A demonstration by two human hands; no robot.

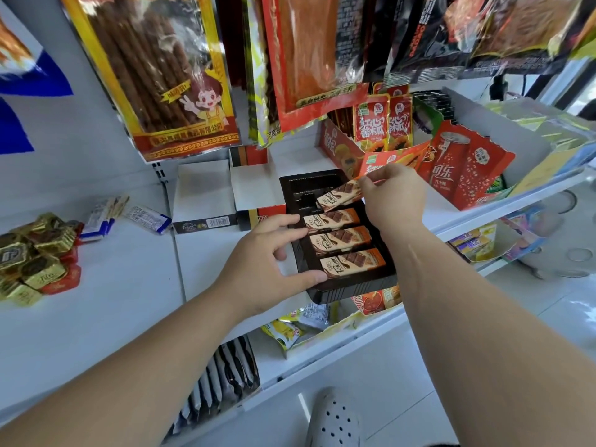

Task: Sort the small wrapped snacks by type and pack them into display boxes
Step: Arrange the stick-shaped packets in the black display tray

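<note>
A person packs wrapped chocolate bars into a black display tray on a white store shelf.

The right hand (395,196) pinches one tilted chocolate bar (338,195) by its end, grip closed on the wrapper, over the black tray (351,290) at center. The left hand (267,266), fingers spread and holding nothing, touches the tray's 9 o'clock edge. Three matching bars (342,240) lie flat in the tray. Gold-foil candies (32,256) sit at 9 o'clock. The tray's 12 o'clock slots are hard to make out.
</note>
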